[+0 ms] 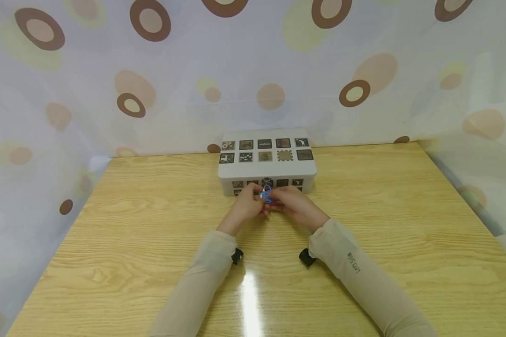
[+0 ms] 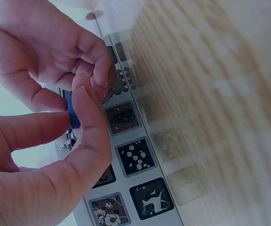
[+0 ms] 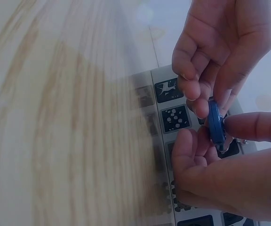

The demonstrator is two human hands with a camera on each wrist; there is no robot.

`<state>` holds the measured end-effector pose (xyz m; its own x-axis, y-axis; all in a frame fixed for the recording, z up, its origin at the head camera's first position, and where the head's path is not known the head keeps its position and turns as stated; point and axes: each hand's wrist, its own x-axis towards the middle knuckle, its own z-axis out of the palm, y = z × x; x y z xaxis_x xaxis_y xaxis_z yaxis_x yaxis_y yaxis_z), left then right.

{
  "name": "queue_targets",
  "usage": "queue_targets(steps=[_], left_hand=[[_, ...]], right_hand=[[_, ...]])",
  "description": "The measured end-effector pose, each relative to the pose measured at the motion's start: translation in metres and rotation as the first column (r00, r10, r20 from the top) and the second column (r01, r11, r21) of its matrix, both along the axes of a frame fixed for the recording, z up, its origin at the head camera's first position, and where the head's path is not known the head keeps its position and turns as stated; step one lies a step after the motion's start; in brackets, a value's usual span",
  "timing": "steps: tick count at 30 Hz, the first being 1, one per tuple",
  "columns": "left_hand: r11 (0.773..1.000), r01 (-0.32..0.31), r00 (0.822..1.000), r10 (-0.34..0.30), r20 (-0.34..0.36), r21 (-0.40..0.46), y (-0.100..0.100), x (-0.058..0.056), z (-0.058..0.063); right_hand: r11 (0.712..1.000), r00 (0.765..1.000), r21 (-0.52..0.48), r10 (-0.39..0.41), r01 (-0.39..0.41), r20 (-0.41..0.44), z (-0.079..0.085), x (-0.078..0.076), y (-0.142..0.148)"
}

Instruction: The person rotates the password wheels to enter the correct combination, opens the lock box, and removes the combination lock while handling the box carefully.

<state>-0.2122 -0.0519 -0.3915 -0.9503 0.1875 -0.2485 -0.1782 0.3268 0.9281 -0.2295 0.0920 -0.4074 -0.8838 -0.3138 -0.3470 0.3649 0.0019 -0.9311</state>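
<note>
A small blue padlock (image 1: 266,195) is at the front of a white box (image 1: 265,169) with dark picture squares, just below the metal latch (image 1: 267,180). My left hand (image 1: 249,203) pinches the padlock (image 2: 73,113) between thumb and forefinger. From the other side, my right hand (image 1: 297,204) grips it too, its thumb pressed to the flat of the padlock (image 3: 215,123) in the right wrist view. Beside the fingers, the left wrist view shows part of the metal clasp (image 2: 69,137). The box lid is down, and the fingers hide part of the box front.
The box stands at the back of a wooden table (image 1: 152,224), close to a white curtain (image 1: 244,61) printed with circles. Black wrist devices hang under the left cuff (image 1: 237,256) and the right cuff (image 1: 307,258).
</note>
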Motion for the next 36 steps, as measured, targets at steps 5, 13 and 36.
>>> queue_targets(steps=[5, 13, 36], left_hand=[[1.0, 0.004, 1.0, -0.004, 0.003, -0.006, 0.0001, 0.0, 0.0007], [1.0, 0.008, 1.0, -0.008, 0.015, 0.002, -0.0005, -0.0008, -0.0016], [1.0, 0.001, 1.0, -0.001, 0.013, -0.012, 0.0001, -0.0009, 0.0002]], right_hand=[[1.0, 1.0, 0.016, 0.004, -0.004, -0.004, -0.0008, -0.0004, -0.0004], [0.999, 1.0, 0.029, 0.014, -0.013, -0.013, -0.0009, -0.0002, -0.0003], [0.999, 1.0, -0.028, 0.021, -0.02, 0.018, -0.0014, -0.0033, 0.0015]])
